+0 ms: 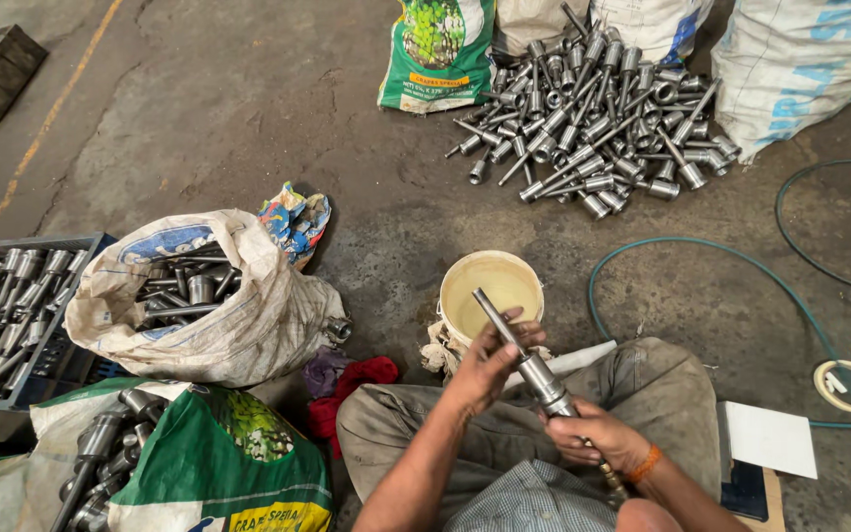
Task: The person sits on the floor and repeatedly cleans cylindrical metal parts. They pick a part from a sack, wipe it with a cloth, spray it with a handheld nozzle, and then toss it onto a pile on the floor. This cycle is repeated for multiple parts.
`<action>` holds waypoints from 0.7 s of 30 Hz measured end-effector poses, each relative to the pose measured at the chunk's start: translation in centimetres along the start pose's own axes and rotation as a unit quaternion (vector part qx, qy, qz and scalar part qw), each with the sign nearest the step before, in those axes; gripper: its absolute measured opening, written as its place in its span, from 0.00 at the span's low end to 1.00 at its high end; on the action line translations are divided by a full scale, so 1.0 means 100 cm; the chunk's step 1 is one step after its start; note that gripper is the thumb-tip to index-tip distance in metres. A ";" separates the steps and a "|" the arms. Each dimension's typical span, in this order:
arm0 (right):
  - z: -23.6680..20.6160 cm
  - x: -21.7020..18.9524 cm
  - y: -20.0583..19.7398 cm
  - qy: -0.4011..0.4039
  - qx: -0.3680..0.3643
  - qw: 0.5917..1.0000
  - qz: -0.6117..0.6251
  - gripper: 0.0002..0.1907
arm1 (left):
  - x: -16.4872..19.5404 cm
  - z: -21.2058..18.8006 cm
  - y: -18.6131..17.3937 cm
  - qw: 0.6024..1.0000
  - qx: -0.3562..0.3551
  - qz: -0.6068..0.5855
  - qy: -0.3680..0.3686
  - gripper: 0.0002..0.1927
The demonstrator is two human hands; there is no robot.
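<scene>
A big pile of metal parts [593, 123] lies far off. Near the pail [491, 291], both hands grip one metal rod [524, 360] over the lap: the left hand [485, 365] wraps its thin shaft, the right hand [593, 433] squeezes its thick end. An oily rod could slip and fall on a leg.

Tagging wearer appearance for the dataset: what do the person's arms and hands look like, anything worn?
Both forearms are bare, with no gloves on the left hand or the right hand. An orange band circles the right wrist. No rings or watch are visible. A checked blue-grey shirt shows at the bottom edge, and grey-brown trousers cover the legs.
</scene>
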State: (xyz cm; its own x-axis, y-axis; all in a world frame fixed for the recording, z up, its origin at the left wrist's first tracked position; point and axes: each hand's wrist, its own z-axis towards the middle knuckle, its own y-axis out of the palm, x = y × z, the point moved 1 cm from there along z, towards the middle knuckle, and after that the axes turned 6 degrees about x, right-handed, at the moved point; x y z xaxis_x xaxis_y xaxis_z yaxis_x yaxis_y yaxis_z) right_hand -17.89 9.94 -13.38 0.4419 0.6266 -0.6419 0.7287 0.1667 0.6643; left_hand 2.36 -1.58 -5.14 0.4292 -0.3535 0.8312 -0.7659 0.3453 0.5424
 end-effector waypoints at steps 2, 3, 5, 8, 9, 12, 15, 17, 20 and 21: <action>-0.002 0.001 -0.003 0.030 -0.059 0.996 0.063 0.17 | 0.002 0.003 -0.007 0.996 0.011 -0.075 -0.048 0.28; -0.002 0.003 -0.005 0.025 -0.059 0.997 0.047 0.17 | 0.000 0.005 -0.011 0.997 0.013 -0.065 -0.044 0.26; 0.000 0.008 -0.011 -0.003 -0.017 0.999 -0.046 0.17 | -0.010 0.012 -0.020 0.999 0.040 -0.017 -0.019 0.23; 0.001 0.018 -0.016 -0.061 0.061 0.974 -0.207 0.17 | -0.031 0.019 -0.029 0.985 0.136 0.105 0.013 0.19; 0.001 0.020 -0.016 -0.080 0.054 0.970 -0.223 0.17 | -0.035 0.022 -0.029 0.973 0.176 0.151 0.010 0.19; -0.004 0.022 -0.013 -0.074 0.029 0.980 -0.183 0.17 | -0.034 0.022 -0.022 0.974 0.157 0.154 0.047 0.16; -0.013 0.016 -0.009 -0.030 0.008 0.996 -0.082 0.16 | -0.017 0.017 -0.013 0.997 0.065 0.027 -0.019 0.19; -0.018 0.010 -0.007 -0.018 -0.011 0.999 -0.036 0.16 | -0.008 0.015 -0.015 0.995 0.033 -0.046 -0.084 0.21; -0.024 0.003 -0.005 -0.027 -0.034 0.999 -0.029 0.16 | -0.008 0.020 -0.021 0.999 0.004 0.020 -0.046 0.22; -0.025 0.003 -0.004 -0.032 -0.032 0.998 -0.036 0.16 | -0.012 0.023 -0.023 0.999 -0.008 0.045 -0.003 0.21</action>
State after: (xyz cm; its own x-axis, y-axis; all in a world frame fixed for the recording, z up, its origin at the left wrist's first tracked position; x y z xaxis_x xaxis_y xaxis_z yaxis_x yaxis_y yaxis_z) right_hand -19.36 11.92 -12.92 0.4230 0.5622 -0.7106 0.7258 0.2593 0.6372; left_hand 2.50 -3.96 -7.63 0.3556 -0.3250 0.8763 -0.7937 0.3901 0.4668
